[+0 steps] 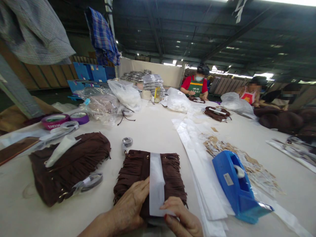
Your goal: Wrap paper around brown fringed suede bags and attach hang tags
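The end of a white strip (156,184) is pinched between the thumb and fingers of the right hand (184,215), while a brown fringed bag (134,168), laid beneath it on a pale bench (148,130), is steadied by the left hand (130,205), its fingers extended, close together. The strip could be skewed by an uneven pull, or its fit spoiled by trapped fringe. Beyond a blue tape dispenser (229,184) and plastic bags (177,100), co-workers (196,88) are seen beneath a dark, high roof (182,29).
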Motion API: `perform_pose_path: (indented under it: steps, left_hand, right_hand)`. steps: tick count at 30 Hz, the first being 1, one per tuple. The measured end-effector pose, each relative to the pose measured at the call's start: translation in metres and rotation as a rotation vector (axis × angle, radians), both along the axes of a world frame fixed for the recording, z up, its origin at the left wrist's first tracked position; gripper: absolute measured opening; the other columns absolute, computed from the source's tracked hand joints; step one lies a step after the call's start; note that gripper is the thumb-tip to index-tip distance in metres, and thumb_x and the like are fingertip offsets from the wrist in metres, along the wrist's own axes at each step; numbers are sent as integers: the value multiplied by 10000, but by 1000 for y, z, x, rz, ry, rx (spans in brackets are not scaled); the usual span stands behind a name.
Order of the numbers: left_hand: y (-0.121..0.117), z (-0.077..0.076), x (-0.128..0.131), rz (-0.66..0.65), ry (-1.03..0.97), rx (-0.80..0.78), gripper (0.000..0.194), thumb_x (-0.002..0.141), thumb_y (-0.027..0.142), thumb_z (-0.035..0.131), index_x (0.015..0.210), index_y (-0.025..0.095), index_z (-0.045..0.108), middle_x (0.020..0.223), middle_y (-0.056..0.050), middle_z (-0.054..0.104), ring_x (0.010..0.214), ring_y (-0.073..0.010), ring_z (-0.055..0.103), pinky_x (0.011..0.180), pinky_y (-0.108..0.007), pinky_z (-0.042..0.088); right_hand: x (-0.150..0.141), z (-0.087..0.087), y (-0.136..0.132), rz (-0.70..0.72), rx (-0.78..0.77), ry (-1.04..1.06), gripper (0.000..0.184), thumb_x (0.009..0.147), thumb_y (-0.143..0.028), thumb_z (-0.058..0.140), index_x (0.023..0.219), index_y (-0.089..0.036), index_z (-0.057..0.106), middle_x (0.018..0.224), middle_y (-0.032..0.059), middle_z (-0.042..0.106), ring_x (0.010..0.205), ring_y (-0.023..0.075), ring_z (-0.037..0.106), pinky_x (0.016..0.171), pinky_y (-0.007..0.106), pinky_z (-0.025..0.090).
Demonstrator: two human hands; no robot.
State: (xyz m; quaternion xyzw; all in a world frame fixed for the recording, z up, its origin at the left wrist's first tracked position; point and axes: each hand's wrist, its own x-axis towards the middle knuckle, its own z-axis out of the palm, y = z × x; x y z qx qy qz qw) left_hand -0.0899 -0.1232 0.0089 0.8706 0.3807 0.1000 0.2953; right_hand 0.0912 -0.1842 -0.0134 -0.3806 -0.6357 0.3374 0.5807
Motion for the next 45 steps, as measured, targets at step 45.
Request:
perform_pose_path:
  steps: [45]
  left_hand:
    - [-15,-32,-18,-154,92,604,900,531,-6,408,1388,200,224,1463,-122,236,1356,-309,133,996,-595,313]
  right_hand:
    - [4,-34,-7,68,460,-618,296,944,-280,393,748,-256,614,708,-95,672,717,32,594,1022,184,167]
